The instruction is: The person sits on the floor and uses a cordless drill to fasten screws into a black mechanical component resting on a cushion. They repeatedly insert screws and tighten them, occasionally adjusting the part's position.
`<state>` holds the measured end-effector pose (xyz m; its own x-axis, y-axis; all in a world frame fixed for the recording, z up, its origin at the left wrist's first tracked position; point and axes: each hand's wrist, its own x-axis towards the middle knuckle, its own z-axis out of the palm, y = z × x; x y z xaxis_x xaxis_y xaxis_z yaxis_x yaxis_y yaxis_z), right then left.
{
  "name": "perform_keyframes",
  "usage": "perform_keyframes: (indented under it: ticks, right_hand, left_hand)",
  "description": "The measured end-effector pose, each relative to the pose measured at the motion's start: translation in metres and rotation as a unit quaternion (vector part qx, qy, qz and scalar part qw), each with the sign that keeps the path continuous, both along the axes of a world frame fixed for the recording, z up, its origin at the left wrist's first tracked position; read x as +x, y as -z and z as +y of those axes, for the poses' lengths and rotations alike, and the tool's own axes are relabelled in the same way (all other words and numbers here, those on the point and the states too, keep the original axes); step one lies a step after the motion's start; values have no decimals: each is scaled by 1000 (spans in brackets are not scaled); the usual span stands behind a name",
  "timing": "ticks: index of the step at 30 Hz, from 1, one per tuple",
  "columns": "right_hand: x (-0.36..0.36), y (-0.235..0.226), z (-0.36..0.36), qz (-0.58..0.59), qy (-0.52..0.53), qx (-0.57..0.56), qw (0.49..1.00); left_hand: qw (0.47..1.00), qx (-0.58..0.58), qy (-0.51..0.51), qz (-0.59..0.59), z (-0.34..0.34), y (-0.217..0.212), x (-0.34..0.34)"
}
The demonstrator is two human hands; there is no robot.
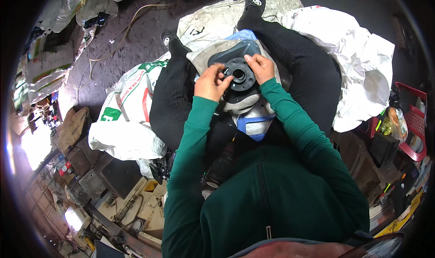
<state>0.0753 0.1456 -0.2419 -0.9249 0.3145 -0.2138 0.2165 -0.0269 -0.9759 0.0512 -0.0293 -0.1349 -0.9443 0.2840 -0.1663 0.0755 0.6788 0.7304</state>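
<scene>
A black round flange (247,82) with a raised ring around its central hole and small holes about its face lies over a dark grey plastic housing (244,48) between my legs. My right hand (262,69) grips the flange's upper right rim, thumb on top. At its left side, the bent fingers and thumb of my left hand (210,83) close near a small pale piece, too small to name. Light cloth (242,105) lies under the parts. Below it is a white piece with a blue frame (256,127). What looks like a dark power drill (222,165) rests by my lap.
White sacks (358,54) spread beneath and beside my legs, another printed sack (131,95) at left. A thin cable (129,29) lies on the dark floor. Metal blocks (115,174) and an open box (149,208) stand at lower left; a red plastic basket (414,122) is at right.
</scene>
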Motion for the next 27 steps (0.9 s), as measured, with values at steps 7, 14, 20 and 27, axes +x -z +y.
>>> perform_keyframes:
  ticks: [7,14,20,27]
  right_hand:
    - [0,3,-6,2,18,-85,996]
    - [1,-3,-4,19,-2,-66,998]
    - [0,-2,-3,16,-4,-43,999]
    - [-1,-3,1,12,-37,-35,999]
  left_hand:
    - [998,30,20,50,1,11,-4]
    - [999,-20,9,27,5,8,-7]
    - [992,-19,91,85,6,10,-15]
    - [939,276,-202,-34,2,34,-14]
